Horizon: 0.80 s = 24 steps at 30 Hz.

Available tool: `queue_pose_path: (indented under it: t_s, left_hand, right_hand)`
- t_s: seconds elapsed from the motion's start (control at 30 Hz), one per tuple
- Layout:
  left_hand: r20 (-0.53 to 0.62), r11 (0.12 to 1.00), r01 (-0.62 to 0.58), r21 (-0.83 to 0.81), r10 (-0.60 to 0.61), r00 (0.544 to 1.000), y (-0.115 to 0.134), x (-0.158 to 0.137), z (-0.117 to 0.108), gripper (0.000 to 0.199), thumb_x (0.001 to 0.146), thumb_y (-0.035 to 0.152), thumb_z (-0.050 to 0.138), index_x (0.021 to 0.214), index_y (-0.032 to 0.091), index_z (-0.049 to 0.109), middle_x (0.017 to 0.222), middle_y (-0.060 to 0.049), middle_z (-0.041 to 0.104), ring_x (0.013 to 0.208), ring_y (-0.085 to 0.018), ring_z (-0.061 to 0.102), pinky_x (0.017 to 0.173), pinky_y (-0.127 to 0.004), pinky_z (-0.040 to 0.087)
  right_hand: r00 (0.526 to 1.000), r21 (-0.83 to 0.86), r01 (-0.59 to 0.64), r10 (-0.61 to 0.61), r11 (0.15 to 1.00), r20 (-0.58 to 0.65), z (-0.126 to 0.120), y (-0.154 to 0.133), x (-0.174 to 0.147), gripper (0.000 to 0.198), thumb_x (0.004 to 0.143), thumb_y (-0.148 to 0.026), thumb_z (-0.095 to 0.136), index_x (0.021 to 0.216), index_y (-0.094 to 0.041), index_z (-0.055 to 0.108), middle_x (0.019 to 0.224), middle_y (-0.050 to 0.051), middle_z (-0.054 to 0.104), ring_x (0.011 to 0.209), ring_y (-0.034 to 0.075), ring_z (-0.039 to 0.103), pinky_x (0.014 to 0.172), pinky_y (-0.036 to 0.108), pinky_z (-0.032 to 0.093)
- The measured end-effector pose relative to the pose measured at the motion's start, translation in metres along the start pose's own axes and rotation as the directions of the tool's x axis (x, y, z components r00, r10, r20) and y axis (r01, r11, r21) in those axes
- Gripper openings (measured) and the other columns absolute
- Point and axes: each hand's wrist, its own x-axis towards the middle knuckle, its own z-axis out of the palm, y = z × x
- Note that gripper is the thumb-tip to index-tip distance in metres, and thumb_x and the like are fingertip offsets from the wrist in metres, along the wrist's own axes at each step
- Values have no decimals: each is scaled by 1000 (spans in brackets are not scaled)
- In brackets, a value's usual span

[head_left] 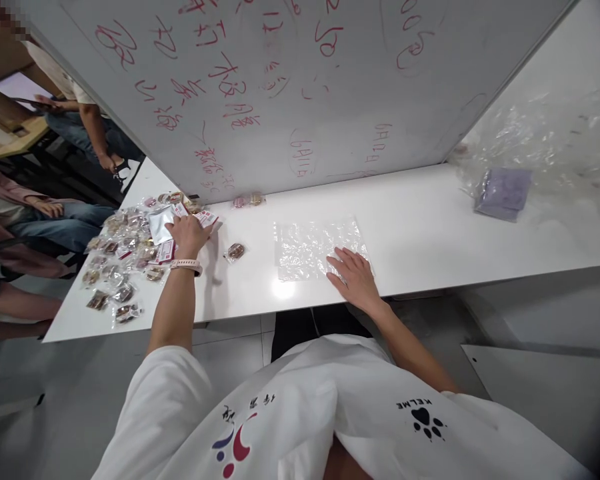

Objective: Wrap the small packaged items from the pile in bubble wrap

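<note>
My left hand (pixel 188 237) reaches over a pile of small clear-wrapped snack packets (pixel 125 227) at the left of the white table, its fingers apart. Under and beside its fingertips lie a silver packet (pixel 160 225) and red-and-white packets (pixel 166 251); whether it presses on them I cannot tell. My right hand (pixel 353 275) rests flat, fingers stretched, on the right part of a clear plastic bag (pixel 305 250) spread on the table. Between my hands, one brown wrapped snack (pixel 236 251) lies alone.
A whiteboard (pixel 280 100) with red writing stands along the table's back edge. Two wrapped snacks (pixel 249 200) lie at its foot. Clear plastic bags (pixel 545 133) and a purple packet (pixel 505 190) are at the right. Other people sit beyond the table's left end, one sleeve (pixel 5 193) pink.
</note>
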Motion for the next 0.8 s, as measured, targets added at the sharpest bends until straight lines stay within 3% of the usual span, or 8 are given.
queue_pose_path:
  t_s: [0.1,0.23,0.3,0.5,0.63,0.73,0.8]
  left_hand:
    - [94,996,57,70,-63,994,-12,-5,1,52,84,57,50,98,10,66,112,-25,67,117,-44,49,100,-56,29]
    - [238,992,-37,117,8,971,-16,2,0,41,80,51,57,95,14,67,115,-21,68,118,-42,51,102,-57,28]
    - [268,993,-26,112,-5,964,-13,6,-2,40,77,49,61,96,14,66,114,-21,68,114,-41,55,102,-56,31]
    - [223,1000,-1,2,1,975,2,1,-4,43,69,25,64,110,12,63,110,-22,69,103,-38,63,85,-43,44]
    - [164,998,-11,-69,23,986,12,-5,-7,33,66,22,65,98,11,65,100,-20,70,97,-36,64,76,-36,45]
    - [111,989,4,-145,13,994,24,-14,-23,22,68,25,67,86,14,67,87,-14,70,89,-32,65,73,-34,45]
    - [14,956,-42,-291,48,999,42,-30,-40,23,70,28,67,90,15,68,82,-8,70,83,-27,64,73,-33,45]
  right_hand:
    - [1000,4,1,-1,1000,-8,0,0,0,48,103,-46,37,138,-21,58,153,8,45,145,27,35,118,49,27]
    - [1000,9,1,-1,1000,-14,0,0,0,47,103,-46,38,138,-21,58,153,8,45,144,27,36,117,49,28]
    - [1000,17,-1,1,1000,-14,-1,0,0,47,103,-46,39,138,-21,58,153,8,46,144,27,37,118,49,28]
    - [1000,44,1,0,999,-22,0,0,0,47,103,-45,39,138,-20,59,153,9,46,144,27,36,118,49,28]
    - [999,59,9,-7,998,-39,1,0,0,46,102,-45,40,136,-21,59,152,9,47,143,28,37,117,50,29]
    - [998,85,18,-12,996,-67,3,1,-1,45,102,-45,41,136,-21,59,151,9,48,142,28,39,116,51,30]
    - [992,128,-8,24,992,-127,4,1,-1,46,102,-44,41,138,-20,57,149,10,50,140,28,42,114,50,34]
